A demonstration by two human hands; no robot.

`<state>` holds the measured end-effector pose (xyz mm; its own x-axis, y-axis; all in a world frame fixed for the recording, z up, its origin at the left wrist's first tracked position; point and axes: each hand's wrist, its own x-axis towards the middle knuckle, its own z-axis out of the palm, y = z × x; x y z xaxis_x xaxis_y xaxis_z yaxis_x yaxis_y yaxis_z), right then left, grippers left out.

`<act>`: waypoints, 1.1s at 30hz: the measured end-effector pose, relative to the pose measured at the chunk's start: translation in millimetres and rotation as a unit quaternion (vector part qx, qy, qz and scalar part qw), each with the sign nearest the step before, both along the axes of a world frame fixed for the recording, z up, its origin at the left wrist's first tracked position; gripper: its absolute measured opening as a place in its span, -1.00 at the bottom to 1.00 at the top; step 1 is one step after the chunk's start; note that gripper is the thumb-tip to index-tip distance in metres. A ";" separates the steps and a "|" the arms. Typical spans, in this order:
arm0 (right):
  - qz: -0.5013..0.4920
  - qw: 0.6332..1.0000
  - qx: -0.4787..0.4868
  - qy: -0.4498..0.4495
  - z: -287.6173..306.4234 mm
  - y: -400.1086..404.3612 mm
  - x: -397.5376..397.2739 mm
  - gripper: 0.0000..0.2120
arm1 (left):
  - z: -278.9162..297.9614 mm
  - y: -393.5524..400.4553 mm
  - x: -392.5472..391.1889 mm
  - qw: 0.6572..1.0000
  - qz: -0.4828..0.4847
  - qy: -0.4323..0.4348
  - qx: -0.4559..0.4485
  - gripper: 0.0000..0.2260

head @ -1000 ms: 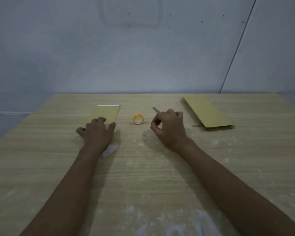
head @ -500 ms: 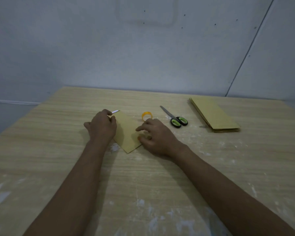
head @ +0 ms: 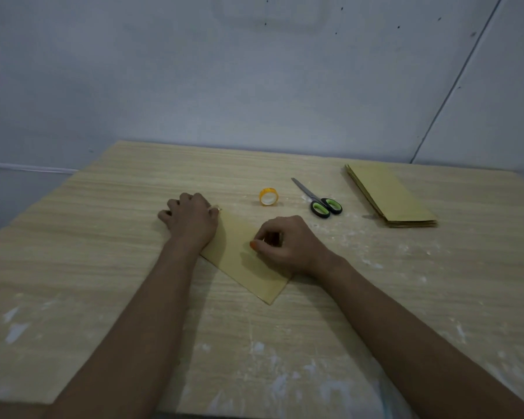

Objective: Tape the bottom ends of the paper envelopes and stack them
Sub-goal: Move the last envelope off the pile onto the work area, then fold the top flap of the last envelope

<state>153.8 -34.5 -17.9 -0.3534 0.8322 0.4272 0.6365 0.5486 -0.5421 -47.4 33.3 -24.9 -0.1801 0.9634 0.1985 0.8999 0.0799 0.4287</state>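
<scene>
The envelope point(head: 242, 261) has its far end hidden under the left hand point(head: 191, 220) — any tape there can't be made out.

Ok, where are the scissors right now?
In the head view, the scissors lie untouched on the table, right of centre, between the tape roll and the envelope stack.

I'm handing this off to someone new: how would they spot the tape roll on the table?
Start at the wooden table and look toward its far middle, past both hands. Between the left hand and the green-handled scissors stands the tape roll. It is the only small round yellow ring there; the envelopes are flat rectangles.
</scene>
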 end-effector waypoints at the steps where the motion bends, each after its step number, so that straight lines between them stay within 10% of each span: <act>1: -0.006 1.000 0.003 -0.005 -1.1 0.1 0.4 -0.87 | 0.9 0.2 -0.3 1.000 -0.009 -0.024 0.010 -0.80; 8: -0.092 0.986 -0.013 0.135 3.2 2.2 5.5 -0.72 | 15.8 -16.7 14.8 0.912 -0.244 -0.315 0.094 -0.89; 22: -0.069 0.931 -0.151 0.326 4.8 1.9 29.4 -0.49 | 10.2 -17.8 27.1 0.863 -0.227 -0.449 0.040 -0.88; 33: -0.044 0.941 -0.148 0.302 0.7 4.7 30.6 -0.85 | 13.8 -26.9 40.5 0.842 -0.268 -0.465 0.056 -0.89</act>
<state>184.4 -29.8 -17.2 -0.0445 0.9611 0.2726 0.1986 0.2759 -0.9404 -6.8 6.3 -11.2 0.1478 0.9403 0.3066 0.0642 -0.3185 0.9458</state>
